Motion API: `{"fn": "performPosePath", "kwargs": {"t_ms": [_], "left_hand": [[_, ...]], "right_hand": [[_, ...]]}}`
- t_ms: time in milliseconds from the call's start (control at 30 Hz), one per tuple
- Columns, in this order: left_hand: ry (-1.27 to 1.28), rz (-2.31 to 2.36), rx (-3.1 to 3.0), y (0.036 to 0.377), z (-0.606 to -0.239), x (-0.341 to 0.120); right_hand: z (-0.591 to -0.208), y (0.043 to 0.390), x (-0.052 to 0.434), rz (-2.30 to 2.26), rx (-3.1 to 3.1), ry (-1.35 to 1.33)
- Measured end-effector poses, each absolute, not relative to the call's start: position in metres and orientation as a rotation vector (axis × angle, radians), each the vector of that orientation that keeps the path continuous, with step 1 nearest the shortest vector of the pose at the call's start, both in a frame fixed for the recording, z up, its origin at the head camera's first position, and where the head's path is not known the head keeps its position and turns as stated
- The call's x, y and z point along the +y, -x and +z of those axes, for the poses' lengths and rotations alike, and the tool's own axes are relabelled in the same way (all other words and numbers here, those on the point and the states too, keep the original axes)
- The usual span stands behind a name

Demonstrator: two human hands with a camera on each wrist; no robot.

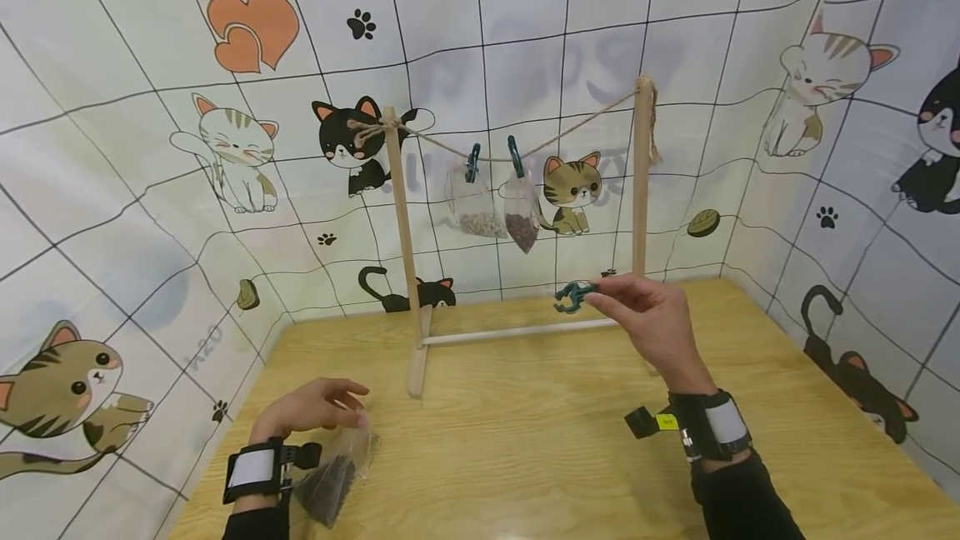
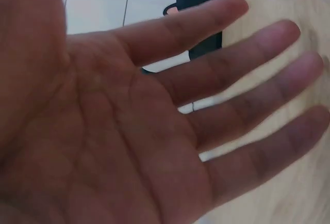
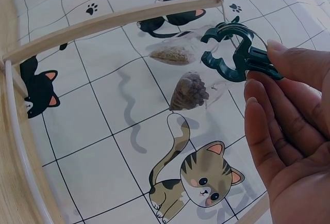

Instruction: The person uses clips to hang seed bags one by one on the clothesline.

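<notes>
My right hand [image 1: 651, 319] pinches a dark green plastic clip [image 1: 573, 297] by its handles, between thumb and fingertips. In the right wrist view the round, toothed mouth of the clip [image 3: 227, 53] points away from the hand. Low on the left, my left hand [image 1: 318, 407] hovers with fingers spread and straight, palm bare in the left wrist view. Just below its fingertips, a clear bag with dark contents [image 1: 330, 486] is on the table. Two clear bags hang from the string: one with pale grains [image 1: 482, 223], one with brown pieces [image 1: 522, 227].
A wooden frame with a left post [image 1: 403, 232] and right post [image 1: 641, 182] stands at the back of the table [image 1: 510, 440]. Twine [image 1: 581, 125] sags between the posts, bearing two green clips. A white rod [image 1: 517, 332] joins the bases. Cat-print sheeting surrounds the table.
</notes>
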State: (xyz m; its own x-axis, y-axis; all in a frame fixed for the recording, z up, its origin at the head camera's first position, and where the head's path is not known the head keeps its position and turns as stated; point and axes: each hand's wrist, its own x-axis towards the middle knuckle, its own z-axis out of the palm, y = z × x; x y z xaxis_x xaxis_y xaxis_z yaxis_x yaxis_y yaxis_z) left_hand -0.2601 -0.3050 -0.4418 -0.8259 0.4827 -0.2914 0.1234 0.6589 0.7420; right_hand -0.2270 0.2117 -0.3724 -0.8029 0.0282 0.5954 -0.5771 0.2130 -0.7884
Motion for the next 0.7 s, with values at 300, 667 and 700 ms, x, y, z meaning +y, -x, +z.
{"fn": "performPosePath", "kwargs": {"t_ms": [300,667,700], "left_hand": [[-0.485,1.106,2.259,0.264,-0.456,-0.32],[-0.438,1.105,2.123,0.262,-0.456,-0.316],[-0.445,1.106,2.114,0.262,-0.456,-0.315]], "right_hand": [[-0.372,0.226,0.212,1.623,-2.009,-0.472],[-0.371,0.226,0.212,1.621,-2.003,-0.475],[-0.371,0.226,0.212,1.622,-2.004,-0.474]]}}
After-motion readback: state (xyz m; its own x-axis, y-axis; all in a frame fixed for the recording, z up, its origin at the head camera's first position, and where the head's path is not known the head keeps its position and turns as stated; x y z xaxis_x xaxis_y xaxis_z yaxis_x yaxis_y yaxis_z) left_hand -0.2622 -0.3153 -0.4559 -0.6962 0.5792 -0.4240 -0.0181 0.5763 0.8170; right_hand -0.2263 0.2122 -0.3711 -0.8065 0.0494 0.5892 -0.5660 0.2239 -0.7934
